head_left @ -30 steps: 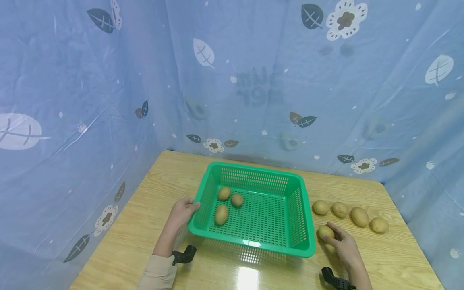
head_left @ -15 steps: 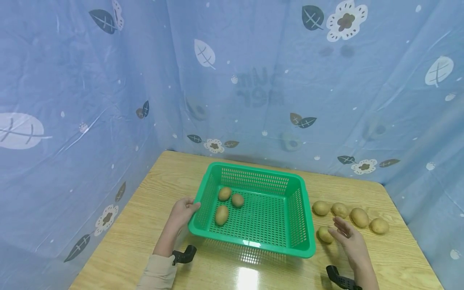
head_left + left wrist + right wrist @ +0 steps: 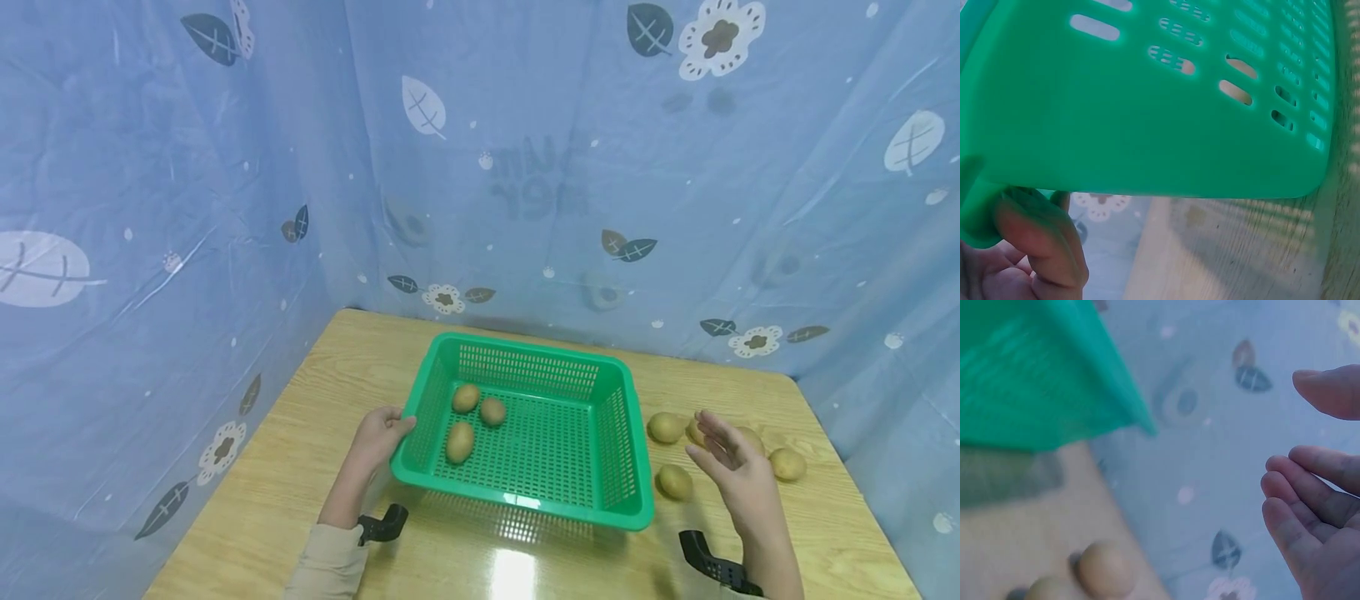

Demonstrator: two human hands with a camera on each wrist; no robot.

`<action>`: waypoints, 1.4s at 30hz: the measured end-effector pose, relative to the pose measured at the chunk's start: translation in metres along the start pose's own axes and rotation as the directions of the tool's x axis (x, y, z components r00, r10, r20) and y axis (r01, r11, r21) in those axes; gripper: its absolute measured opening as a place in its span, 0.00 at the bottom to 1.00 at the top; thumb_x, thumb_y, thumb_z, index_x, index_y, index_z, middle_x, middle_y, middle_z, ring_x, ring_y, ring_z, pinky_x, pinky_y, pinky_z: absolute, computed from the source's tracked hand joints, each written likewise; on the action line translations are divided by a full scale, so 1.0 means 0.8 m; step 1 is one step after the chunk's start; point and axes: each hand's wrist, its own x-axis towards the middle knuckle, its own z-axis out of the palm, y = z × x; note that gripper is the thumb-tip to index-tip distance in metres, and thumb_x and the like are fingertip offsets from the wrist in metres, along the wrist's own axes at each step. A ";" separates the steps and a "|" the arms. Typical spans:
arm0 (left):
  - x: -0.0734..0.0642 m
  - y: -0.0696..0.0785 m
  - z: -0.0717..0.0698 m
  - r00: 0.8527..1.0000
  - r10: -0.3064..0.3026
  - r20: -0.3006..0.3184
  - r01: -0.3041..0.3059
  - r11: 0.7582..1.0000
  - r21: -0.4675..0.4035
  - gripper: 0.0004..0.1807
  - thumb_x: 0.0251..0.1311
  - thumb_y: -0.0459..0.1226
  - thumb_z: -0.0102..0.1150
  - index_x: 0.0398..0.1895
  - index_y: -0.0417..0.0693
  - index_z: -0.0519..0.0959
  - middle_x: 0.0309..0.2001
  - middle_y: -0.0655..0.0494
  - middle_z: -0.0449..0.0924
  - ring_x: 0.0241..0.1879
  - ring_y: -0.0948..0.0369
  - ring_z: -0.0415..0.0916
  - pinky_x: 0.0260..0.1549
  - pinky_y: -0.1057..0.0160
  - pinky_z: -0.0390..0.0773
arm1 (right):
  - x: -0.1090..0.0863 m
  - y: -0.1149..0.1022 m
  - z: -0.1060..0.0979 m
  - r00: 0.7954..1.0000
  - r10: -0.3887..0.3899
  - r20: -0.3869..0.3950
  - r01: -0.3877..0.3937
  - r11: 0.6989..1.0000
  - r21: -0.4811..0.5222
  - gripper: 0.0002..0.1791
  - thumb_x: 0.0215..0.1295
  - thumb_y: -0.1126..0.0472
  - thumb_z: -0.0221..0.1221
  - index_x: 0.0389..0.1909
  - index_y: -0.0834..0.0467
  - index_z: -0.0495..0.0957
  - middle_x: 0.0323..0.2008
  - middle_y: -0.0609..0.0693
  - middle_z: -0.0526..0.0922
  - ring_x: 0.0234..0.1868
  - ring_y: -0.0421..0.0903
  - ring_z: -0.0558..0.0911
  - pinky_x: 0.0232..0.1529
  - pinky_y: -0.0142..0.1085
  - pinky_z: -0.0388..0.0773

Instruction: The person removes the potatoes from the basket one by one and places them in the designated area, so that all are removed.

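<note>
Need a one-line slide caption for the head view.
Left hand grips a green basket with potatoes inside; the empty right hand hovers near others on the table.

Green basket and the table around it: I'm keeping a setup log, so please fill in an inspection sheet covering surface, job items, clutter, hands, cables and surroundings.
Surface: wood-grain table, with a bright reflection in front of the basket.
Job items: green basket holding three potatoes; to its right, a row of four potatoes, partly hidden in the head view, and a single potato nearer the person.
Clutter: nothing seen.
Hands: left hand grips the basket's left rim; right hand holds nothing, fingers and thumb apart. Each wrist wears a black mount.
Cables: nothing seen.
Surroundings: blue curtain printed with leaves and flowers, behind and at both sides.
</note>
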 end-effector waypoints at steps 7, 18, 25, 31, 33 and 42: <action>0.001 0.000 0.001 1.000 0.007 -0.001 -0.007 1.000 -0.008 0.17 0.67 0.37 0.51 0.49 0.29 0.73 0.37 0.41 0.81 0.33 0.56 0.82 0.32 0.60 0.83 | 0.013 -0.041 0.010 0.997 -0.071 0.039 0.067 0.992 0.106 0.29 0.66 0.68 0.56 0.67 0.64 0.62 0.59 0.37 0.73 0.58 0.27 0.71 0.54 0.16 0.68; -0.002 -0.001 0.001 1.000 -0.006 -0.005 0.006 1.000 -0.006 0.17 0.67 0.37 0.51 0.49 0.29 0.73 0.37 0.41 0.81 0.33 0.57 0.82 0.33 0.60 0.83 | 0.047 -0.089 0.063 0.961 -0.218 0.167 0.118 0.876 0.467 0.24 0.66 0.76 0.50 0.64 0.72 0.62 0.58 0.45 0.76 0.60 0.39 0.73 0.57 0.25 0.71; -0.003 -0.004 0.003 1.000 -0.013 0.004 0.013 1.000 -0.019 0.17 0.67 0.37 0.51 0.49 0.29 0.72 0.37 0.41 0.81 0.33 0.56 0.82 0.33 0.60 0.83 | 0.077 -0.102 0.114 0.955 -0.179 0.235 0.083 0.926 0.369 0.25 0.66 0.68 0.56 0.63 0.66 0.65 0.62 0.58 0.72 0.60 0.37 0.73 0.59 0.27 0.71; -0.003 -0.002 0.003 1.000 0.000 0.001 0.000 1.000 -0.029 0.17 0.67 0.36 0.50 0.49 0.28 0.73 0.36 0.40 0.81 0.33 0.54 0.83 0.32 0.59 0.84 | 0.106 -0.108 0.154 0.926 -0.188 0.326 0.067 0.934 0.350 0.27 0.65 0.63 0.58 0.65 0.61 0.65 0.64 0.61 0.68 0.65 0.45 0.69 0.64 0.34 0.68; -0.002 -0.001 0.002 1.000 0.005 0.001 -0.005 1.000 -0.031 0.17 0.67 0.36 0.50 0.48 0.28 0.73 0.37 0.40 0.81 0.33 0.54 0.83 0.32 0.59 0.84 | 0.115 -0.107 0.168 0.916 -0.195 0.352 0.058 0.930 0.364 0.28 0.65 0.63 0.58 0.66 0.61 0.64 0.65 0.60 0.67 0.66 0.49 0.68 0.66 0.42 0.66; -0.002 0.000 0.000 1.000 0.006 -0.001 -0.006 1.000 -0.014 0.17 0.67 0.36 0.50 0.49 0.28 0.72 0.37 0.41 0.80 0.33 0.55 0.82 0.32 0.59 0.83 | 0.145 -0.092 0.216 0.899 -0.163 0.406 -0.003 0.925 0.379 0.27 0.66 0.63 0.57 0.65 0.60 0.64 0.65 0.60 0.67 0.67 0.54 0.66 0.68 0.50 0.61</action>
